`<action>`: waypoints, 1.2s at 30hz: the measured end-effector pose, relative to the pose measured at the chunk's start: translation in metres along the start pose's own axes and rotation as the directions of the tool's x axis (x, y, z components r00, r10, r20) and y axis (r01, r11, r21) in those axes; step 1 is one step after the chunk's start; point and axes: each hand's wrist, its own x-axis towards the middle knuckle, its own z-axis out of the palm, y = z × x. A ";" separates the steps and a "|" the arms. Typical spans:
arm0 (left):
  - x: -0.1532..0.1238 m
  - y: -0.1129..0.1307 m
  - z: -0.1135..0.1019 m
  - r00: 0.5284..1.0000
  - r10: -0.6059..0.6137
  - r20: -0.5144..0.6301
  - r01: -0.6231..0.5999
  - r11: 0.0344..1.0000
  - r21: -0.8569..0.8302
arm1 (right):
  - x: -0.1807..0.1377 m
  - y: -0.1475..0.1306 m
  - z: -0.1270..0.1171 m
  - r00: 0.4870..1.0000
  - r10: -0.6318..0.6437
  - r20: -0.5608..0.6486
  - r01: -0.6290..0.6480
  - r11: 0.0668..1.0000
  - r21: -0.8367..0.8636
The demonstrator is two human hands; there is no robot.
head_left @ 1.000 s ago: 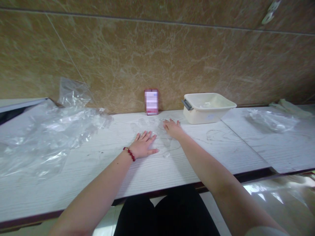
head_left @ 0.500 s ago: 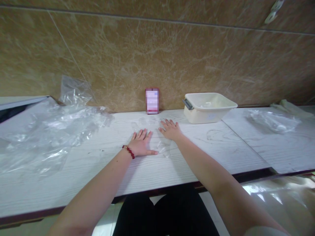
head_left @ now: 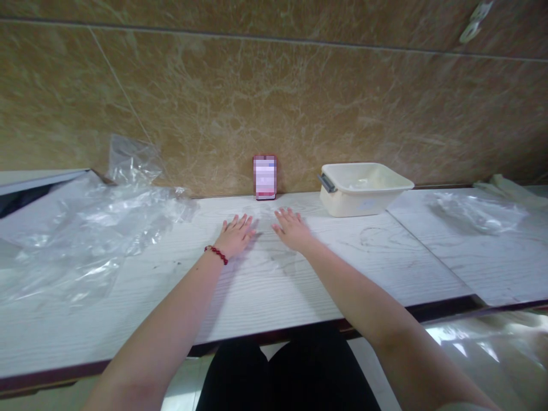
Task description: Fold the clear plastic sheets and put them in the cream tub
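My left hand, with a red bead bracelet on its wrist, is over the white wood-grain table, fingers apart and holding nothing. To its right, my right hand is palm down with its fingers spread, holding nothing. Something thin and transparent, perhaps a plastic bag, shows faintly on the table between the two hands; its outline is hard to make out. Behind the hands, a phone with a red edge stands upright against the wall, its screen blurred.
A cream plastic bin with a grey clip handle stands right of my right hand. Crumpled clear plastic spreads over the left side, beside a white box-like item. Another clear plastic bag lies far right. A marble-patterned wall borders the table.
My left hand has shifted forward and a little left, its thumb now closer to the other fingers. My right hand has moved slightly left.
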 end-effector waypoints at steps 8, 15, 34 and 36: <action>0.008 -0.004 0.005 0.998 -0.005 0.068 0.004 1.000 0.016 | -0.013 -0.033 0.010 0.974 -0.165 0.157 0.164 0.986 0.025; 0.017 -0.048 0.006 0.949 -0.309 -0.067 0.309 0.951 -0.007 | -0.012 -0.034 0.004 0.966 -0.136 0.221 0.134 0.991 0.026; 0.040 -0.049 -0.004 0.731 -0.666 -0.151 0.614 0.738 -0.280 | -0.012 -0.034 0.003 0.962 -0.131 0.238 0.118 0.991 0.070; 0.042 -0.048 -0.003 0.740 -0.653 -0.160 0.606 0.751 -0.262 | -0.012 -0.034 0.003 0.964 -0.129 0.231 0.116 0.991 0.069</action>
